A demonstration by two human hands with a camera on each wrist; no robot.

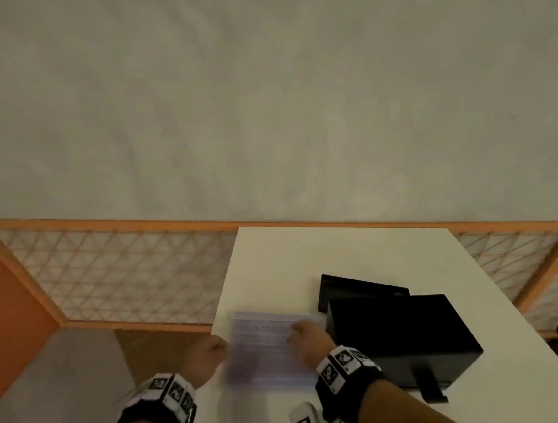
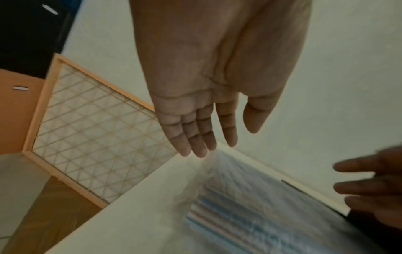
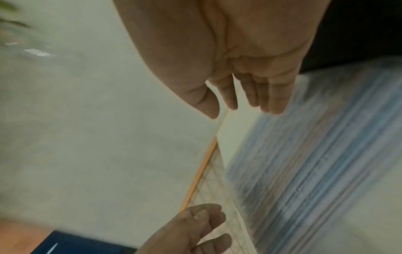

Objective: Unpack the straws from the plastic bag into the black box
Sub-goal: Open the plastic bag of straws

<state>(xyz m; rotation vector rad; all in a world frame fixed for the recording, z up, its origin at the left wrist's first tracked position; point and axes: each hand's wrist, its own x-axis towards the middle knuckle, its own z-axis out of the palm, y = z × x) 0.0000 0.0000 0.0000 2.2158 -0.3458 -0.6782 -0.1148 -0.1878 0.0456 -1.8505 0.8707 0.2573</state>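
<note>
Two hands close on the plastic bag [image 1: 269,349] of straws, flat on the white surface [image 1: 274,270] at lower centre, just left of the black box [image 1: 406,334]. Left hand [image 1: 206,358] and right hand [image 1: 306,338] hover with fingers relaxed, gripping nothing; pinching opposite edges would likely open it cleanly.

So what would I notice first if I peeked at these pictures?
Probably the stripy blue bag of straws lying flat on the white table, with both hands open near it: left hand at its left edge, right hand over it. Next, the big black box just right of the bag.
</note>
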